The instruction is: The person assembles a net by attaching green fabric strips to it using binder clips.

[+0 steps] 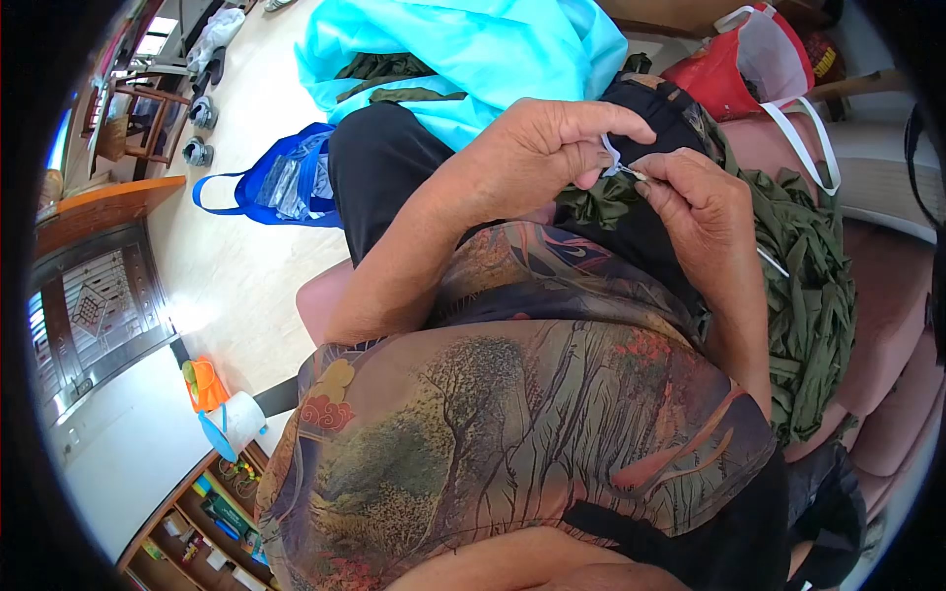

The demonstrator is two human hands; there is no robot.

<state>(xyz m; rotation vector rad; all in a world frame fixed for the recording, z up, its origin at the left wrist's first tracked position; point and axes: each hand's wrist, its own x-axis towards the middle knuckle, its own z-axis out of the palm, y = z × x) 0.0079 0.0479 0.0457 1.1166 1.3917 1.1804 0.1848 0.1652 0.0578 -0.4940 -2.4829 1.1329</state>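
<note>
My left hand (547,148) is closed, with the index finger stretched out over a thin, pale white loop-shaped piece (612,156) pinched at its fingertips. Facing it, my right hand (698,192) pinches thumb and forefinger at the other end of this piece, where a small light tip shows. What exactly the right fingers grip is too small to make out. A bunched dark green cloth piece (599,204) lies just below the fingertips, over my black-clad lap. Beside my right forearm a large heap of dark green fabric (813,305) rests on the pink seat, with a thin white stick-like thing against it.
A bright turquoise sheet or bag (473,59) with green cloth in it lies ahead. A red bag (724,74) with white handles sits at the upper right. On the floor to the left stand a blue bag (271,182) and shoes (200,151). Shelves (202,537) are at the lower left.
</note>
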